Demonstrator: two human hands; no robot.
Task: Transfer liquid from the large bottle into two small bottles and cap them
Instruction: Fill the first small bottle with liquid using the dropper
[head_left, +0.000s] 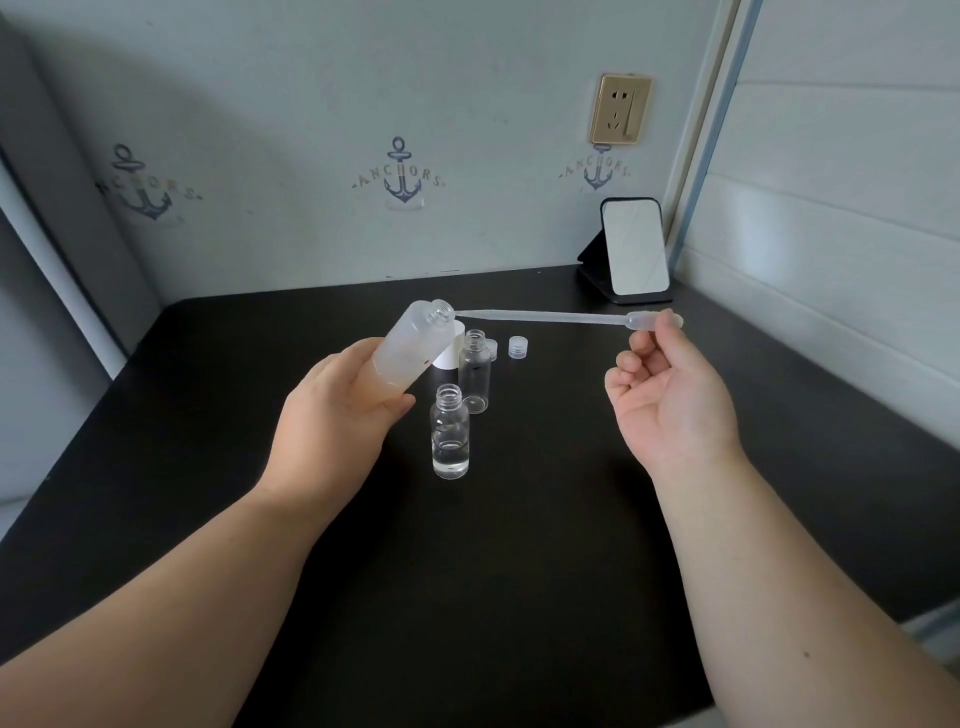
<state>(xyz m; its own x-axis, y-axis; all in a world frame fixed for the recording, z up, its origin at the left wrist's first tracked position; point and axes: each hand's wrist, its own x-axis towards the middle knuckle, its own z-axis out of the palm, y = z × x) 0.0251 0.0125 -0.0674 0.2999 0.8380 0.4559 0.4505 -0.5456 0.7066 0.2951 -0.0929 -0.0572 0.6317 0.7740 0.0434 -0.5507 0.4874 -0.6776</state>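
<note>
My left hand (340, 402) grips the large frosted bottle (415, 340), uncapped and tilted so its mouth points up and to the right. My right hand (670, 395) pinches the bulb of a clear plastic pipette (550, 316), held level, its tip at the bottle's mouth. On the black table (519, 545) stand two small clear bottles, both uncapped: the nearer small bottle (450, 439) holds some clear liquid, the farther small bottle (475, 371) looks empty. A small cap (517, 347) lies behind them; a second small cap (492, 347) peeks out behind the farther bottle.
A white cap (451, 353) stands behind the large bottle. A small mirror on a black stand (631, 252) sits at the table's back right corner. Walls close the table at the back and right. A wall socket (621, 109) is above the mirror.
</note>
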